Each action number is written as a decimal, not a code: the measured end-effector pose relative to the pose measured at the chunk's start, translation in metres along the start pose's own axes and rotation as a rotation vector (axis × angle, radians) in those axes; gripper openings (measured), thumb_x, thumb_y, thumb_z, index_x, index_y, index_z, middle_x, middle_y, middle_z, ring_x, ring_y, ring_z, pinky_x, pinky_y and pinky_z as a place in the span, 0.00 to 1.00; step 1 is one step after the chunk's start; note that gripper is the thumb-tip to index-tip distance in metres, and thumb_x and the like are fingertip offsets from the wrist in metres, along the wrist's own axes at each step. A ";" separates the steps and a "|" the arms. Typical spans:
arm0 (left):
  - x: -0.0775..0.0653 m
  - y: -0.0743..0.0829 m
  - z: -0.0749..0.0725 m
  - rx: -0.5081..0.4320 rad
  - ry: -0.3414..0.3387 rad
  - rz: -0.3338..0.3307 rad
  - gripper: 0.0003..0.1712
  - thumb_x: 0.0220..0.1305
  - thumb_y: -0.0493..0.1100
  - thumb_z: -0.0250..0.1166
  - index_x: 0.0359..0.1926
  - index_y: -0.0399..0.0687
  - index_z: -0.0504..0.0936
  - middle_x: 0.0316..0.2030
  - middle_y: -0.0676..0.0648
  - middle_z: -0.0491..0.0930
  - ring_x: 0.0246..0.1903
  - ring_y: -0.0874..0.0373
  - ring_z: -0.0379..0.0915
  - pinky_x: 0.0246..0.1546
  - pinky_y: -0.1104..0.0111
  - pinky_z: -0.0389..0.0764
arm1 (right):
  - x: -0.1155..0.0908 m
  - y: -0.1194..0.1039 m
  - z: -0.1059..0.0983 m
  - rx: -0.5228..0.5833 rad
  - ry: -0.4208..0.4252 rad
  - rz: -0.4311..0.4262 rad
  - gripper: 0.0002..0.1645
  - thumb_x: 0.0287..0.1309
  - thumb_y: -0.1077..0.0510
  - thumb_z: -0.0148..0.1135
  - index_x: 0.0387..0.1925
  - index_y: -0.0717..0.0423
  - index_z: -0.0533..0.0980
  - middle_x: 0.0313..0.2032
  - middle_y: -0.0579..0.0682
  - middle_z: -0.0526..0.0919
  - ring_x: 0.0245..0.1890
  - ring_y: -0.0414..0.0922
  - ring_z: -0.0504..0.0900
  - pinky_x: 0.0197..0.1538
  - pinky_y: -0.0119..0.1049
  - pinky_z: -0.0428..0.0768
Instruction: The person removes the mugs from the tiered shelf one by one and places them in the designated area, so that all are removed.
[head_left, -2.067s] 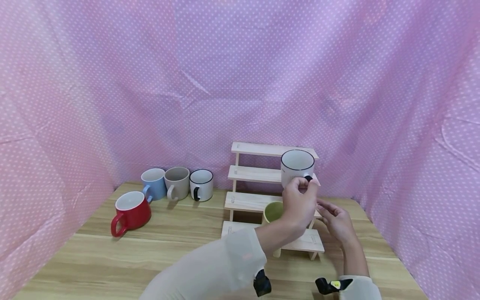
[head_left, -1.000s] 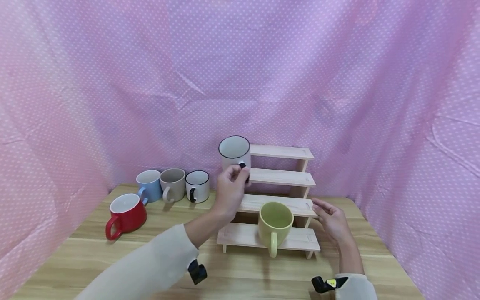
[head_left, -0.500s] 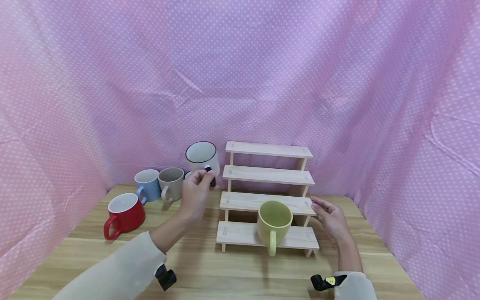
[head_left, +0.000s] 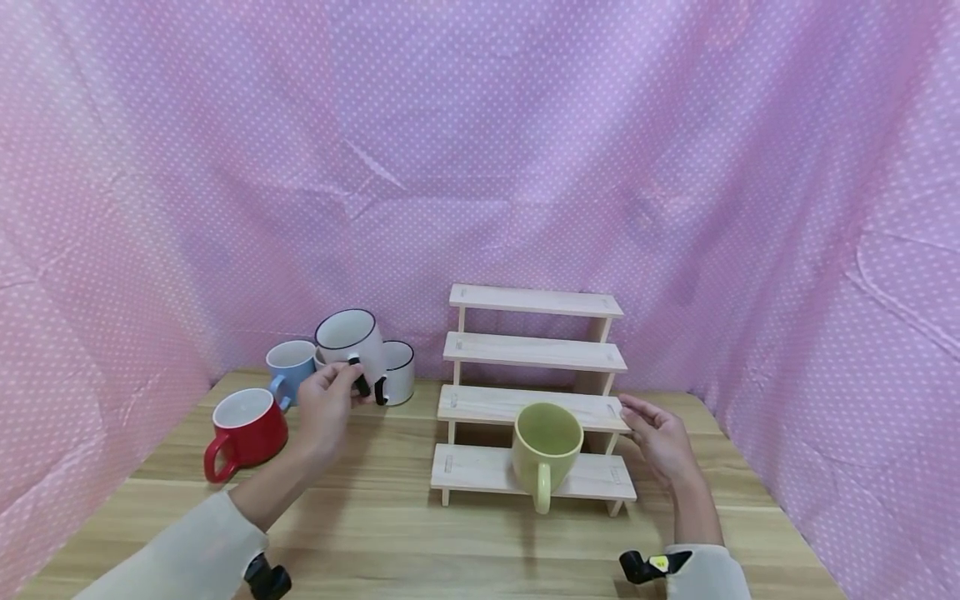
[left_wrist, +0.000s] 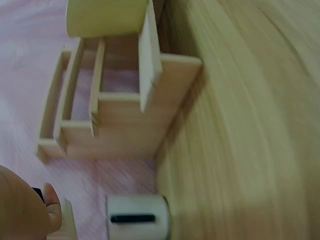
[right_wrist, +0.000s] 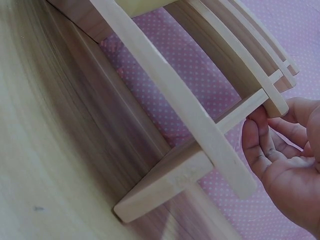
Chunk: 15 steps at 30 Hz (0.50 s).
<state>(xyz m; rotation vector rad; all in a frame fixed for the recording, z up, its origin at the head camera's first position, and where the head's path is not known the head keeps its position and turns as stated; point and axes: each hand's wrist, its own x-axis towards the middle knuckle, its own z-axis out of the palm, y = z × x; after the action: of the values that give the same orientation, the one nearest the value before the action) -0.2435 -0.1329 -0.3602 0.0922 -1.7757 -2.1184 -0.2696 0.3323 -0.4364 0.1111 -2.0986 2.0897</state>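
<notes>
My left hand (head_left: 322,410) grips the black handle of a white mug (head_left: 367,343) with a dark rim, holding it upright at the left. This mug overlaps a smaller white mug (head_left: 401,375) with a black handle and largely hides a grey-beige mug. In the left wrist view the left hand (left_wrist: 24,207) shows at the lower edge. My right hand (head_left: 662,442) pinches the right end of a four-tier wooden display stand (head_left: 536,350), on its second step from the bottom. The right wrist view shows fingers (right_wrist: 256,142) under that plank's end.
A yellow-green mug (head_left: 542,467) stands on the stand's lowest step, handle toward me. To the left on the wooden table (head_left: 420,542) are a red mug (head_left: 258,433) and a light blue mug (head_left: 300,377). A pink dotted cloth (head_left: 480,167) hangs behind.
My left hand has carried the white mug from in front of the stand leftward and down to the other mugs. The right hand stays at the stand's right end.
</notes>
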 end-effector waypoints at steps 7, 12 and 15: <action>0.001 -0.008 -0.038 0.060 0.030 -0.036 0.13 0.75 0.38 0.55 0.41 0.28 0.77 0.37 0.48 0.76 0.33 0.59 0.78 0.37 0.69 0.87 | -0.002 -0.003 0.001 -0.010 0.004 0.010 0.31 0.74 0.61 0.59 0.69 0.77 0.63 0.49 0.40 0.82 0.50 0.33 0.82 0.54 0.28 0.82; 0.001 -0.015 -0.066 0.060 0.015 -0.053 0.12 0.76 0.38 0.56 0.37 0.32 0.79 0.32 0.51 0.77 0.31 0.60 0.77 0.35 0.68 0.87 | 0.000 -0.004 0.001 -0.015 0.004 0.018 0.31 0.74 0.61 0.58 0.69 0.76 0.63 0.50 0.41 0.83 0.50 0.32 0.82 0.54 0.28 0.82; 0.001 -0.018 -0.079 0.054 -0.005 -0.046 0.12 0.75 0.36 0.55 0.35 0.33 0.80 0.29 0.51 0.78 0.29 0.61 0.77 0.33 0.69 0.86 | 0.000 -0.006 0.001 -0.020 0.010 0.021 0.30 0.75 0.62 0.57 0.69 0.75 0.64 0.50 0.41 0.83 0.49 0.32 0.81 0.54 0.28 0.82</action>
<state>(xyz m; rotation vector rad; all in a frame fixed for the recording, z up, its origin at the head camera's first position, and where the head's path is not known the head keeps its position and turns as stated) -0.2260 -0.2049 -0.3933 0.1441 -1.8504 -2.1047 -0.2687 0.3312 -0.4307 0.0764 -2.1238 2.0761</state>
